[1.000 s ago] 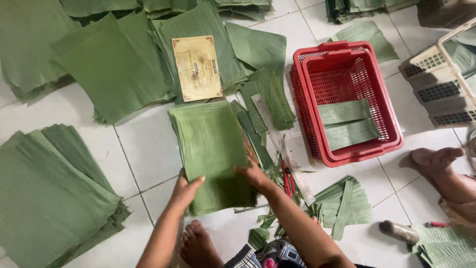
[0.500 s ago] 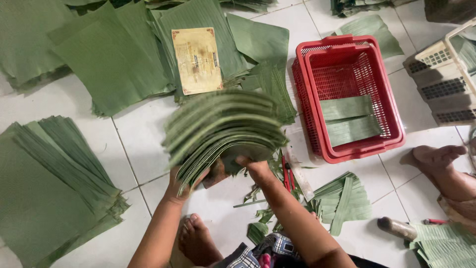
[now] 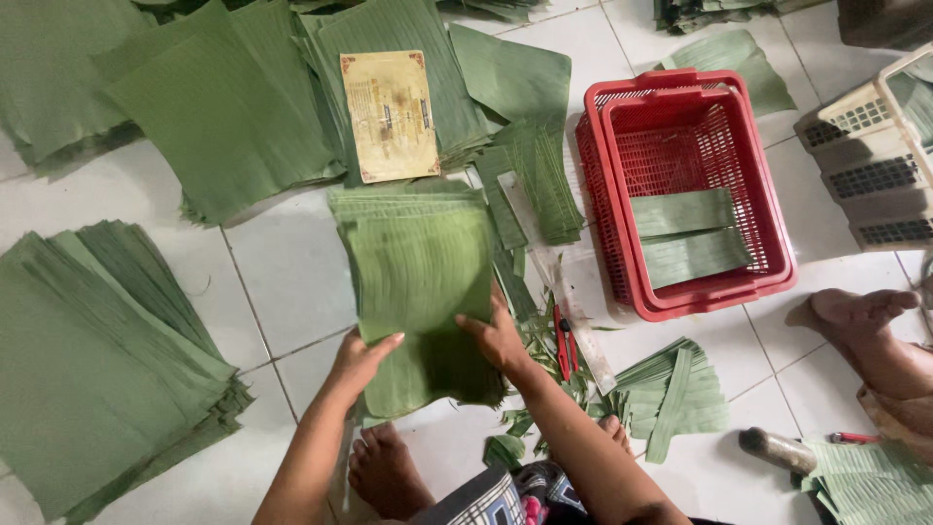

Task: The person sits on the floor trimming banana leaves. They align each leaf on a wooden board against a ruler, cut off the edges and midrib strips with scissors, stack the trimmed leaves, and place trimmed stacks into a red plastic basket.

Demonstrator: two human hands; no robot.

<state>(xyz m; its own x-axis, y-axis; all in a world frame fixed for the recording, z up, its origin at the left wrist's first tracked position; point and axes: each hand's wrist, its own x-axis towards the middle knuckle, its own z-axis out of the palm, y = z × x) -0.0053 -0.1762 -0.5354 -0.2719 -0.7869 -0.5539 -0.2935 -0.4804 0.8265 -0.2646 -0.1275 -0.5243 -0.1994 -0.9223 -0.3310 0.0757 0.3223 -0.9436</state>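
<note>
Centrally, a stack of cut leaves (image 3: 418,282) lies on the tiled floor (image 3: 282,282). Left hand (image 3: 360,362) grips its lower left edge, fingers curled around; right hand (image 3: 498,338) rests flat on its lower right part, fingers spread. Red basket (image 3: 768,233) stands at right.

This looks like a home workspace for hand-cutting leaves, set up on a white tiled floor (image 3: 292,262) where the person sits barefoot. Stacks of cut green leaves (image 3: 107,360) lie left of and beyond the grip, a red plastic basket (image 3: 685,190) with leaf strips stands to its right, and trimmings (image 3: 671,394) and a red-handled cutter (image 3: 563,342) lie just beside it
</note>
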